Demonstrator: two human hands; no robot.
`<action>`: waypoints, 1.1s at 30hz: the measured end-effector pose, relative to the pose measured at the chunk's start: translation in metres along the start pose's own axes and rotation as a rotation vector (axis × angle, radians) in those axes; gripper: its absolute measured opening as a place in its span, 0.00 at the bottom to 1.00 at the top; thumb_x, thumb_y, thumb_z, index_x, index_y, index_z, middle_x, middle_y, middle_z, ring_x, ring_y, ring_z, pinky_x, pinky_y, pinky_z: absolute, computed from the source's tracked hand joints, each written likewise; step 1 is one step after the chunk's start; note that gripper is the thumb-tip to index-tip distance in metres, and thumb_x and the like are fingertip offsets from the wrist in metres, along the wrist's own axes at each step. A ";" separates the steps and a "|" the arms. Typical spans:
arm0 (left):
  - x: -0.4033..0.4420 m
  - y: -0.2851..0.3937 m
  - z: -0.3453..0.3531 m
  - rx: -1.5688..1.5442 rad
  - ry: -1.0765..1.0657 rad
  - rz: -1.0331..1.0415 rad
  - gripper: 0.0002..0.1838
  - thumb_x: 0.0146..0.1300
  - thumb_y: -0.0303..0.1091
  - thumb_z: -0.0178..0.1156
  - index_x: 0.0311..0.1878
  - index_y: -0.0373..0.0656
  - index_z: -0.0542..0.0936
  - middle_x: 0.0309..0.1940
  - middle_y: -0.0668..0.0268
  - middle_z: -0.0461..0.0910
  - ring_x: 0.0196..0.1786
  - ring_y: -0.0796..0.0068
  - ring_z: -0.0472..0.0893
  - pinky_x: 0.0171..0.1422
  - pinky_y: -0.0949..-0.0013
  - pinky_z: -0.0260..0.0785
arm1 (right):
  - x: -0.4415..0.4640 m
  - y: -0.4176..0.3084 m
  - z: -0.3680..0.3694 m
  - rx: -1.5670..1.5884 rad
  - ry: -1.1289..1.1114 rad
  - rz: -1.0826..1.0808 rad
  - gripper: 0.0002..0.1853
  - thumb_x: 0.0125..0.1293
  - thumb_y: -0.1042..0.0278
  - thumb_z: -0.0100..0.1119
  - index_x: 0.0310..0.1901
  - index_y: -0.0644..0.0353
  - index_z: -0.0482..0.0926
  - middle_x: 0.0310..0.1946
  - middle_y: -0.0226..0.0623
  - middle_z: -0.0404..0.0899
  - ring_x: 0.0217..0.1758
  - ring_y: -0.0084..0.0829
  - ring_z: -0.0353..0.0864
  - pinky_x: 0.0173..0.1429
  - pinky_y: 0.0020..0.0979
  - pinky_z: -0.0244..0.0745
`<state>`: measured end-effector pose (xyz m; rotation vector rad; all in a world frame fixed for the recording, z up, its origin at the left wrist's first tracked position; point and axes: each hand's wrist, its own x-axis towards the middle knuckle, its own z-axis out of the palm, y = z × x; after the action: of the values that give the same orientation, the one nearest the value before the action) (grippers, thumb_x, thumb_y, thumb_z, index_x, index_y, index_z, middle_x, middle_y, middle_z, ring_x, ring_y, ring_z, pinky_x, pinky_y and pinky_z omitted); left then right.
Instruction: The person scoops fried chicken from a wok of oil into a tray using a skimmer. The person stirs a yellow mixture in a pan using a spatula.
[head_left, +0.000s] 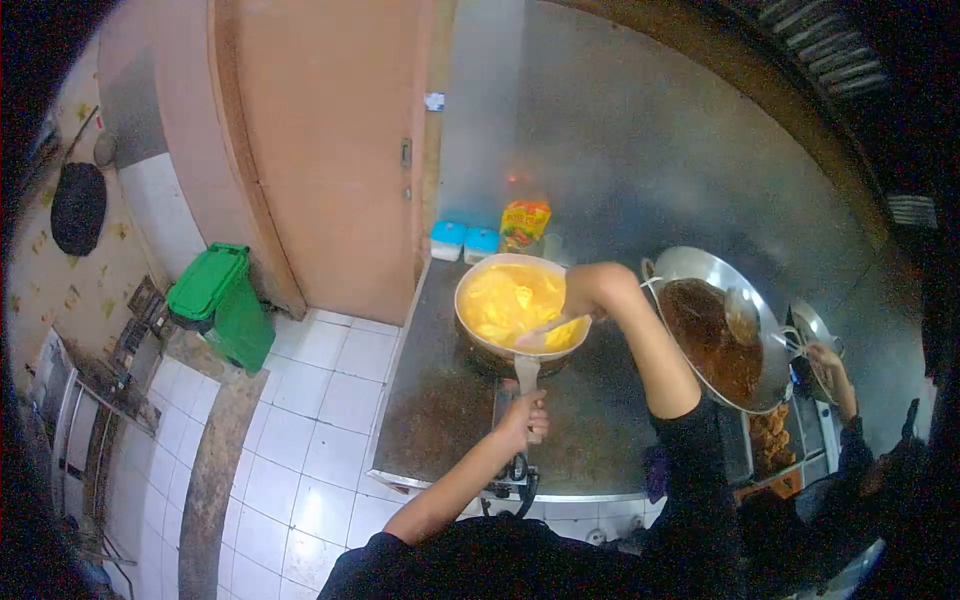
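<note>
A deep pan [468, 318] with a pale handle stands on the stove top and holds bright yellow food [510, 297], perhaps egg, in soft folds. My left hand [523, 416] is closed around the pan's handle, on the near side. Over the pan's right rim, my right hand [592, 290] points down, its fingers blurred and curled around a pale spatula [541, 333]. The spatula's blade dips into the yellow food near the front rim. Part of its handle is hidden by my hand.
To the right is a large wok [688, 262] of brown oil with a strainer [741, 317]; a co-worker's hand [826, 362] is beside it. Fried pieces [770, 440] lie in a tray below. Blue-lidded boxes [450, 238] and a yellow packet [525, 222] stand behind the pan.
</note>
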<state>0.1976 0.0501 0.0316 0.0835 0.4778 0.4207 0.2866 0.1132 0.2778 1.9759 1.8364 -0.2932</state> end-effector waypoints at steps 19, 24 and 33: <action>-0.009 -0.001 0.007 0.015 0.052 0.031 0.11 0.51 0.38 0.51 0.19 0.50 0.61 0.07 0.78 0.51 0.08 0.85 0.50 0.11 0.79 0.43 | 0.055 -0.011 0.018 0.050 0.106 -0.083 0.10 0.41 0.71 0.47 0.23 0.68 0.74 0.18 0.47 0.75 0.21 0.34 0.77 0.24 0.33 0.70; -0.014 -0.001 0.012 0.065 0.132 0.066 0.11 0.51 0.38 0.51 0.20 0.50 0.61 0.07 0.78 0.52 0.08 0.86 0.50 0.11 0.79 0.42 | 0.088 0.000 0.026 0.084 0.144 -0.001 0.10 0.41 0.71 0.47 0.23 0.68 0.74 0.18 0.46 0.75 0.20 0.32 0.77 0.24 0.32 0.69; -0.007 -0.001 0.005 0.090 0.085 0.050 0.11 0.51 0.38 0.51 0.19 0.50 0.62 0.07 0.78 0.52 0.08 0.86 0.51 0.11 0.80 0.43 | 0.095 0.028 0.025 0.274 0.238 0.089 0.10 0.40 0.68 0.48 0.19 0.68 0.75 0.16 0.45 0.74 0.19 0.33 0.76 0.24 0.32 0.68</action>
<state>0.1945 0.0467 0.0390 0.1655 0.5791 0.4532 0.3275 0.1863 0.2192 2.3622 1.9293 -0.3073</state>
